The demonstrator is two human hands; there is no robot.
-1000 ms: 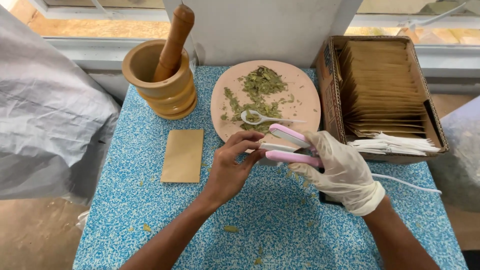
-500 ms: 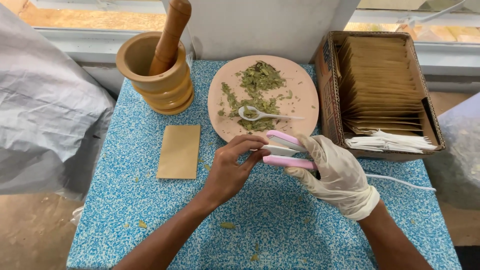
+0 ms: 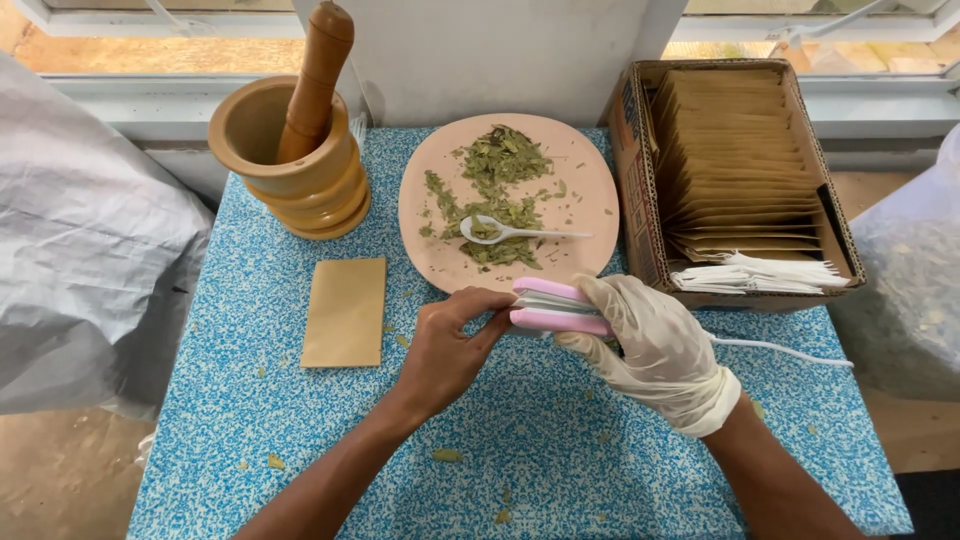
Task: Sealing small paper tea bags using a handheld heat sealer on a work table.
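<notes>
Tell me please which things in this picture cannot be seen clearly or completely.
- What sits inside the pink sealer: head view, hidden by the left hand and gloved right hand.
- Inside of the mortar: hidden by its own wall.
- The white cord's end: hidden past the table edge.

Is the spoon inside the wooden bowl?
No, the spoon lies on the pink plate among the dried leaves.

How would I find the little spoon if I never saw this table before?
Look at the blue speckled table and find the round pink plate near its far edge, between the wooden mortar and the cardboard box. The spoon lies on the plate among dried green leaves; it is the only small white thing there.
</notes>
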